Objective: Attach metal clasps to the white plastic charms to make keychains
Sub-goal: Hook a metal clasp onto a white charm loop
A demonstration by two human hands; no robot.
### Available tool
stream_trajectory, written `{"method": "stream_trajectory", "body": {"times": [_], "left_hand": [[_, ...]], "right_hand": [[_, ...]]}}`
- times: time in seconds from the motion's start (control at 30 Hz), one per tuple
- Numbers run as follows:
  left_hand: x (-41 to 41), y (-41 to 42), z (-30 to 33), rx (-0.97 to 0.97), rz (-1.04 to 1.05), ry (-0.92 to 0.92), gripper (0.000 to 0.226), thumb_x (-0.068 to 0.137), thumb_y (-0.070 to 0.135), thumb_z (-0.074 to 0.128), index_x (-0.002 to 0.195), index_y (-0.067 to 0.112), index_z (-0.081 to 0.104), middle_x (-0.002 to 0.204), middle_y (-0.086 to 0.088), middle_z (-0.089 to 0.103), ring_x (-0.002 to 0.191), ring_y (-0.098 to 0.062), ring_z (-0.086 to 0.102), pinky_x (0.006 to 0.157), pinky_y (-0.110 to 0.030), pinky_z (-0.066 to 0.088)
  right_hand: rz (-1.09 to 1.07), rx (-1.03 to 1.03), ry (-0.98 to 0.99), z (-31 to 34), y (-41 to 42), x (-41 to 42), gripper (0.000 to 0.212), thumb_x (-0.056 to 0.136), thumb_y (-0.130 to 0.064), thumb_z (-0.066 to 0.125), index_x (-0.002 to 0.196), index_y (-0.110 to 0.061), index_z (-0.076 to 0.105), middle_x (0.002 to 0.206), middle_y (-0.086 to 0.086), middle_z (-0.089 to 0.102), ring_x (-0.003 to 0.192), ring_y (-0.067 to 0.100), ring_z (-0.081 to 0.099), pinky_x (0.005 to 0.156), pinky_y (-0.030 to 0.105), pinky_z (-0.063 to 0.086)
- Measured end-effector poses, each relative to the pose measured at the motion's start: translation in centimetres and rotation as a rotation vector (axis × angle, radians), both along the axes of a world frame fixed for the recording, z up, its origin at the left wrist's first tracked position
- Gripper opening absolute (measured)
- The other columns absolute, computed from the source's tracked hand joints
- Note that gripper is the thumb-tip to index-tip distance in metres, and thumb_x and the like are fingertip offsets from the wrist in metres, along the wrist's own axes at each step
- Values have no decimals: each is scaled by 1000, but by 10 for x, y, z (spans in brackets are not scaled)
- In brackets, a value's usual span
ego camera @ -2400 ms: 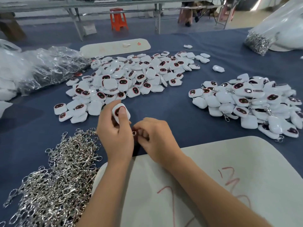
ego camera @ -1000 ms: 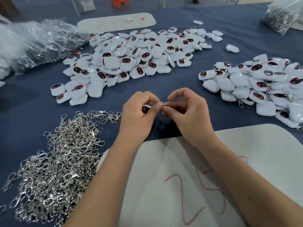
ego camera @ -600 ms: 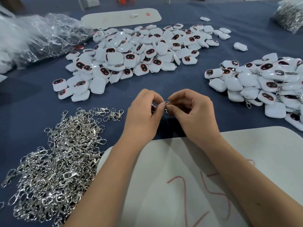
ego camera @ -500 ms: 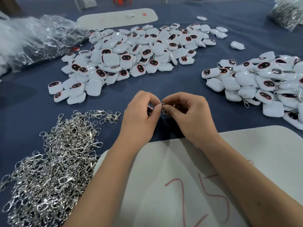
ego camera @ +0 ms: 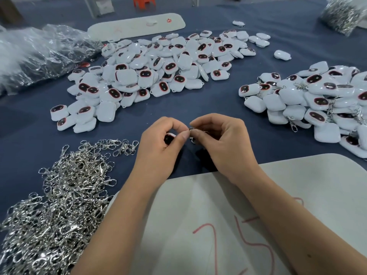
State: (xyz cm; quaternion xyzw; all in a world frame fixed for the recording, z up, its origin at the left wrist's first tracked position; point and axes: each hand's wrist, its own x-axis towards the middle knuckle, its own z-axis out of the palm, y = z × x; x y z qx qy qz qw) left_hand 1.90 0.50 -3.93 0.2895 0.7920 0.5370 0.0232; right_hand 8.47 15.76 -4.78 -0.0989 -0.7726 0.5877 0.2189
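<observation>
A strip of bare blue bench [ego camera: 127,126] runs between the big charm pile [ego camera: 158,70] ahead and the two hands, wide enough for a hand to pass sideways. The clasp heap [ego camera: 57,205] blocks the near left, its loose strays lying just beside the left hand [ego camera: 160,147]. The finished keychains [ego camera: 317,100] crowd the right edge. Open cloth separates the two white piles. A white board [ego camera: 297,185] lies flat under the forearms.
</observation>
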Motion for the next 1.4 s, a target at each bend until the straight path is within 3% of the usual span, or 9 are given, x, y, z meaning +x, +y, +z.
{"method": "stream_trajectory", "body": {"times": [0.47,0.7,0.93,1.23,1.4], "left_hand": [[-6,-5,-2,52,-16,-99,15,95,11,69,84,22,72,76,14,67,61,-7,51,63,-19,42],[-5,-4,-1,38,-5,-110,16,94,10,70,83,21,72,73,15,64,58,-4,48,61,-16,39],[0,-1,0,10,3,-84,11,94,8,70,86,15,72,86,7,68,62,-1,51,65,-13,39],[-4,-2,3,99,-38,-176,16,94,15,69,82,24,71,62,14,60,57,-7,46,56,-19,39],[-1,0,5,168,-75,-215,9,90,22,64,83,20,70,57,12,52,53,-11,41,54,-25,36]], "right_hand": [[52,-61,37,-2,2,0,12,89,-7,78,85,-18,79,78,0,76,75,22,73,76,45,63],[62,-73,41,-5,3,-1,12,89,-7,78,86,-19,79,79,2,76,74,22,72,65,32,59],[64,-112,47,-3,3,-1,9,90,-6,79,88,-15,79,78,4,76,69,18,70,59,27,55],[58,-193,70,2,1,1,8,88,-12,83,82,-11,76,74,8,75,65,20,68,54,24,50],[82,-198,84,5,4,3,10,88,-12,83,81,-12,76,73,13,71,52,14,54,51,23,46]]}}
